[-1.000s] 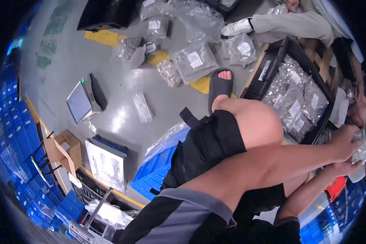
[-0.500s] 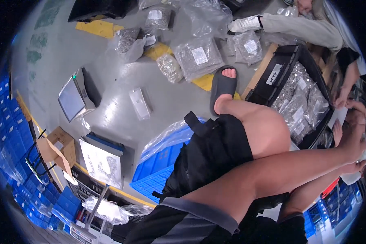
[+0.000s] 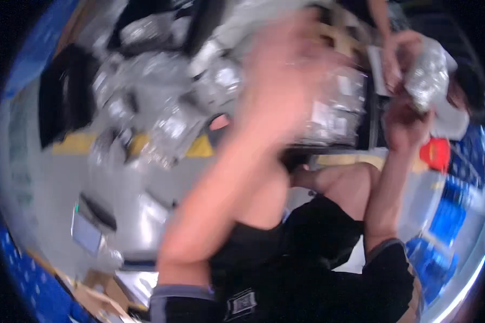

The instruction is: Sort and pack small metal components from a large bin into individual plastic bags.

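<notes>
My right hand (image 3: 408, 128) is closed round the lower end of a clear plastic bag (image 3: 429, 75), which stands up from it; its contents are too blurred to name. My left hand (image 3: 299, 51) is stretched forward over a black crate (image 3: 365, 126), smeared by motion, so its fingers cannot be read. Inside that crate lie clear bags (image 3: 331, 121) of small parts with white labels. Close by the bag in my right hand is another person's hand (image 3: 393, 67), next to a white sheet (image 3: 378, 70).
Several filled plastic bags (image 3: 172, 126) lie on the floor ahead and left, near a black bin (image 3: 64, 97). A scale (image 3: 86, 231) and a cardboard box (image 3: 105, 290) stand at the left. At the right are a red container (image 3: 435, 154) and blue crates (image 3: 442, 210).
My view has swung to the right. My left hand has come away from beside my right hand and moved left over the crate. The bag at my right hand now shows fully.
</notes>
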